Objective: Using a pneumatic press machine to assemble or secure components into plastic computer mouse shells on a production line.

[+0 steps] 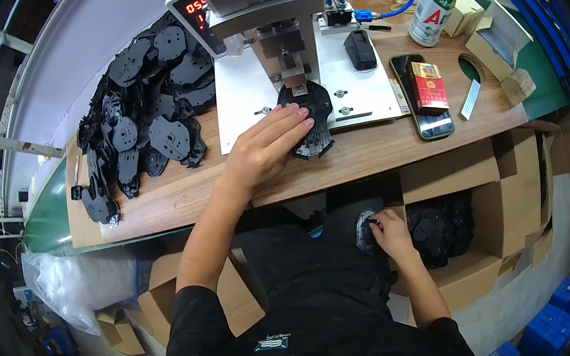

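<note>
Black part (322,112) lying at the press head (290,59); pressing step judged in hand.
The part is steadied by the left hand (260,148), laid flat, unclosed; a second part (363,235) is pinched by the right hand (394,234) below the table (361,155). For the next move, square seating is presumably required.

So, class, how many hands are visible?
2: the left hand on a black plastic part at the grey metal press; the right hand touching another part beside the brown cardboard carton.
</note>
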A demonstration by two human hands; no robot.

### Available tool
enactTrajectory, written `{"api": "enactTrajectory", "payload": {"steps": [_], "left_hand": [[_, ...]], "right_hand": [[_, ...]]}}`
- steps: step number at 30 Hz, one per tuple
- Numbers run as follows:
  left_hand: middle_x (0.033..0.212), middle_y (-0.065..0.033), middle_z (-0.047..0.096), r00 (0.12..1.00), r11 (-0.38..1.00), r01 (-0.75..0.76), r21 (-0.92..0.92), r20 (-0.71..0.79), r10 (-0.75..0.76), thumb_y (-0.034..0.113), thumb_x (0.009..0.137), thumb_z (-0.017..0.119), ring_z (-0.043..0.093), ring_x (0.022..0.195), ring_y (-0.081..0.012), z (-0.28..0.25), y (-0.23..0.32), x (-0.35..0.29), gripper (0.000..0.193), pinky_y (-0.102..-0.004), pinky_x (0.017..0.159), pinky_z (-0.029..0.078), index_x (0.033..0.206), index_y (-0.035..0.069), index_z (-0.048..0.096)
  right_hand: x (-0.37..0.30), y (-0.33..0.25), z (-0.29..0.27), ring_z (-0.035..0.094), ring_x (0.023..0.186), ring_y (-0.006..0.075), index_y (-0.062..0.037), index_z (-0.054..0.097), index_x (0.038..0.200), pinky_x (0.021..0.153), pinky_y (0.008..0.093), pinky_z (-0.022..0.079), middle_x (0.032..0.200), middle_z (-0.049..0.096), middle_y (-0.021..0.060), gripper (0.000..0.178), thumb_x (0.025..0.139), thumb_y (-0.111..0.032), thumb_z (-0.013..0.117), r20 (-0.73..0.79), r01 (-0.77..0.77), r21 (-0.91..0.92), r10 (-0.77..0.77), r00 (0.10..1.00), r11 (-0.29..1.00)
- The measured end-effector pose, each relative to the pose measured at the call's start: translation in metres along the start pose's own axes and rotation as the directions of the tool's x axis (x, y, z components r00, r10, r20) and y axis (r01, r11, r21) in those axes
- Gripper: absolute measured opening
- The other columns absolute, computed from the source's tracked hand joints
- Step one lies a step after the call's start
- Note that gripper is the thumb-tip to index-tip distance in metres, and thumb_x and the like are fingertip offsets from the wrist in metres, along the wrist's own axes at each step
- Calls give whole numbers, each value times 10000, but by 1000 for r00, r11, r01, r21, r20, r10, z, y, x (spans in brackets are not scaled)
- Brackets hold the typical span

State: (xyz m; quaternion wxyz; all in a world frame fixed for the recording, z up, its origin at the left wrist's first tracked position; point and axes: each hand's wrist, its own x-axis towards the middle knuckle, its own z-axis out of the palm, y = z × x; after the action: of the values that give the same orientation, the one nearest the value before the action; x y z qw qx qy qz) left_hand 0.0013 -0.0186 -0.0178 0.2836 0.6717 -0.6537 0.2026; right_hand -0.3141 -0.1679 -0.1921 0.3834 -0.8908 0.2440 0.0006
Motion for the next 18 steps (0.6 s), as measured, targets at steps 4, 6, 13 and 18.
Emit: {"api": "enactTrajectory", "payload": {"steps": [4, 6, 13, 18], "left_hand": [[1181, -127, 711, 999, 999, 34, 10, 0, -34, -80, 725, 651, 673, 1142, -297, 2, 3, 1, 420, -416, 1013, 547, 1121, 38, 729], [1183, -131, 711, 1000, 1000, 11, -21, 0, -11, -92, 726, 641, 673, 1144, -299, 9, 3, 5, 428, -418, 1012, 544, 1123, 39, 730], [1152, -162, 725, 995, 995, 97, -1, -10, -97, -124, 725, 610, 678, 1151, -322, 6, 6, -4, 419, -443, 1031, 512, 1094, 19, 747], [1159, -169, 722, 992, 992, 128, -14, 21, -128, -138, 708, 599, 671, 1166, -326, 2, 9, -5, 446, -447, 1033, 509, 1099, 16, 746]], "right_hand": [[6, 4, -2, 665, 917, 379, -46, 733, 965, 822, 453, 552, 988, 678, 157, 138, 878, -145, 690, 1, 67, -58, -67, 998, 996], [8, 17, -5, 675, 912, 365, -48, 737, 934, 819, 450, 553, 950, 694, 147, 149, 878, -175, 685, 58, 100, -114, -94, 994, 988], [33, -2, -13, 705, 872, 375, -36, 738, 857, 805, 458, 570, 888, 724, 201, 188, 869, -192, 634, 284, 109, -327, -12, 959, 939], [36, -2, -4, 714, 823, 397, 3, 732, 825, 800, 458, 583, 850, 712, 247, 181, 815, -147, 632, 332, 179, -331, -63, 941, 927]]}}
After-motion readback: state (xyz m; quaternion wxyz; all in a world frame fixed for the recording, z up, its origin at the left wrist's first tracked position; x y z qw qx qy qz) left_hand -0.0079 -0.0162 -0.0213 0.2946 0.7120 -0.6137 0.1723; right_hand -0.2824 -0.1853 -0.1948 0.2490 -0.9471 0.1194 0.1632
